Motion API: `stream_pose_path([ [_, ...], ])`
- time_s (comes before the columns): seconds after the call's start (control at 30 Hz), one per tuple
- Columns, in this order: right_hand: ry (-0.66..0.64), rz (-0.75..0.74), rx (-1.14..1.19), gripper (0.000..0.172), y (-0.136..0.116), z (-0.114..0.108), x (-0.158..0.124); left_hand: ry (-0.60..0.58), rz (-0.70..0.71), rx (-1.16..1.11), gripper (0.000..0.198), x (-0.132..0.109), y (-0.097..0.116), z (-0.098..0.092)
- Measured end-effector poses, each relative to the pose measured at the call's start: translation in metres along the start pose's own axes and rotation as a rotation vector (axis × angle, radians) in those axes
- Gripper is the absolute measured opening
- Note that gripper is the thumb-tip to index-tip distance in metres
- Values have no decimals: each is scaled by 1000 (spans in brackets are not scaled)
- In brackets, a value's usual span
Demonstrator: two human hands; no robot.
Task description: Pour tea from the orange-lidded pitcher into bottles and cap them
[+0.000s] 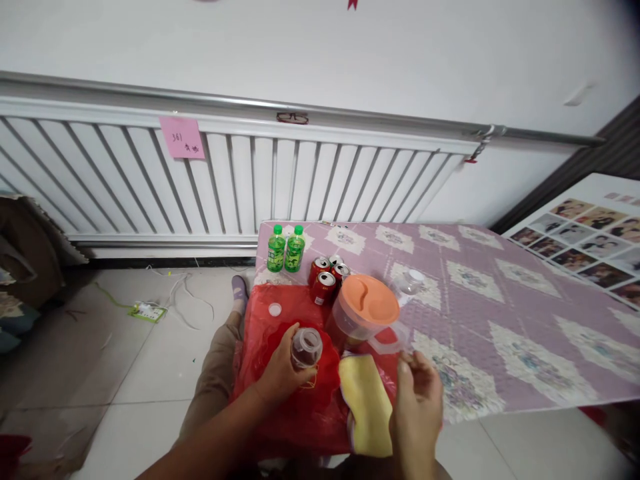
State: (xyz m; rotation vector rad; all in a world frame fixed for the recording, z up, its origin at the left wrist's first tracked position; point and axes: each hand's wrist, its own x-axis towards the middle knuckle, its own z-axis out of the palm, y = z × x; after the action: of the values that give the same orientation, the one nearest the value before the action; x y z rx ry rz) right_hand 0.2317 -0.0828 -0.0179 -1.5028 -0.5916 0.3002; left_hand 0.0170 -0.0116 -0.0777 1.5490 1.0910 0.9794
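Note:
My left hand point(285, 367) is wrapped around a clear plastic bottle point(306, 348), its open mouth tilted toward me, above a red scalloped tray point(327, 387). A small white cap point(275, 309) lies on the red plastic sheet point(260, 300). My right hand point(419, 393) is raised with fingers curled together beside the handle of a clear pitcher point(345, 320) with an orange lid. Whether those fingers touch the handle or hold something small, I cannot tell. A folded yellow cloth point(367, 403) lies between my hands, partly over the red sheet.
Two green-capped drink bottles point(285, 252) and several red cans point(324, 285) stand at the table's left rear. A clear container with a white cap point(413, 281) is behind the pitcher. A photo board point(590, 233) lies right; a white radiator point(240, 180) runs behind. A power strip point(147, 311) is on the floor.

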Motion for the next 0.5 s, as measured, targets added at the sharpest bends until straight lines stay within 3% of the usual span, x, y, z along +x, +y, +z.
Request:
stream_pose_path([
  [0.13,-168,129,-36,45,3,2,-36,-40,-38,-37,97,0,6,-1],
  [0.33,-199,164,-113,47,0,-7,-47,-55,14,-60,117,-13,7,-20],
  [0.4,-208,188,-120,48,0,-17,-46,-20,54,19,110,-11,7,-37],
  [0.5,-246,196,-131,48,0,-30,-49,88,90,137,67,11,4,-68],
])
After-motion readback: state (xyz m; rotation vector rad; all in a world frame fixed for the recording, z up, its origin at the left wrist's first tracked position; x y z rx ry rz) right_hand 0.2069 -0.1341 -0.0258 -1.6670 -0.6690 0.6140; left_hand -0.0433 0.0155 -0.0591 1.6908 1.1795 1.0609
